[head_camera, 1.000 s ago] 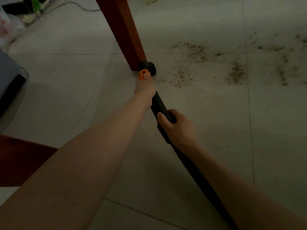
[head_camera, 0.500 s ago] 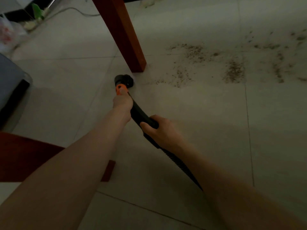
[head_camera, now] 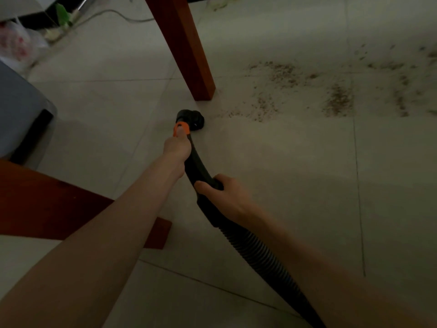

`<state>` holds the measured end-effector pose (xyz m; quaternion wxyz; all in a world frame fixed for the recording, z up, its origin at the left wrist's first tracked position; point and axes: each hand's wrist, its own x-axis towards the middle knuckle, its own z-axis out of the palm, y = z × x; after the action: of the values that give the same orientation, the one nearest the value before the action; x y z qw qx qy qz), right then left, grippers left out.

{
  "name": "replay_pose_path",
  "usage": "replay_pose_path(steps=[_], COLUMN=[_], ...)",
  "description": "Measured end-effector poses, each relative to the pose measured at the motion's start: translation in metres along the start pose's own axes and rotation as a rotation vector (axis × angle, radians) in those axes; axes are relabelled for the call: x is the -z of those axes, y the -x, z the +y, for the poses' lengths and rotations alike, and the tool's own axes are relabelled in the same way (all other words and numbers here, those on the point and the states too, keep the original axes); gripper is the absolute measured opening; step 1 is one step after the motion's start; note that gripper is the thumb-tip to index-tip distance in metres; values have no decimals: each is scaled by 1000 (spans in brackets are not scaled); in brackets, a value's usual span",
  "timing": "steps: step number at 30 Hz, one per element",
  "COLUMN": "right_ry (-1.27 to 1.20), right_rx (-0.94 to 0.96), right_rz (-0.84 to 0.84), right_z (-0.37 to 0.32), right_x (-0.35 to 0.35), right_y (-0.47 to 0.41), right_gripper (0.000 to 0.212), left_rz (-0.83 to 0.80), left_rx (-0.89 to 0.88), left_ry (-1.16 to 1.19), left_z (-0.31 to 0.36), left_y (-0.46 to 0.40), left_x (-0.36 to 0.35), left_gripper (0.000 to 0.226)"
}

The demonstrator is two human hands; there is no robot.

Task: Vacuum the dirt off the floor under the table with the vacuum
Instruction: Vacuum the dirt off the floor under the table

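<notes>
Tiled floor point(head_camera: 283, 185), dim light. Table leg point(head_camera: 186, 55) upright on it. Dirt point(head_camera: 338, 100) scattered right of the leg. Vacuum wand point(head_camera: 201, 171): right hand point(head_camera: 227, 197) grip wrapped round it near the ribbed hose; left hand point(head_camera: 177, 147) grip closed at the orange collar point(head_camera: 181, 129). Nozzle point(head_camera: 191, 119) on floor, just below the leg.

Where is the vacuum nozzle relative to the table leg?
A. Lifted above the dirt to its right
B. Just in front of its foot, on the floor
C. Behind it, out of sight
B: the nozzle rests on the tile just in front of the leg, the dirt lying further right.
</notes>
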<state>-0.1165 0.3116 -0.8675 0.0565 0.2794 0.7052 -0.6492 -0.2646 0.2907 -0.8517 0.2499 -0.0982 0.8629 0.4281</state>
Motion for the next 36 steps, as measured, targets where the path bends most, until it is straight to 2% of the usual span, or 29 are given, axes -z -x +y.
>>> replay_pose_path(steps=[11, 29, 36], right_ry=[-36, -100, -99], right_rx=[25, 33, 42], right_rz=[141, 241, 313], right_z=[-5, 6, 12], right_x=[17, 50, 57], right_y=[11, 19, 24], right_gripper=[29, 27, 28], left_rz=[-96, -152, -254], left_rx=[-51, -90, -74], left_ry=[-58, -125, -88], left_z=[23, 43, 46], left_y=[10, 26, 36], left_x=[-25, -69, -83], left_gripper=[57, 57, 55])
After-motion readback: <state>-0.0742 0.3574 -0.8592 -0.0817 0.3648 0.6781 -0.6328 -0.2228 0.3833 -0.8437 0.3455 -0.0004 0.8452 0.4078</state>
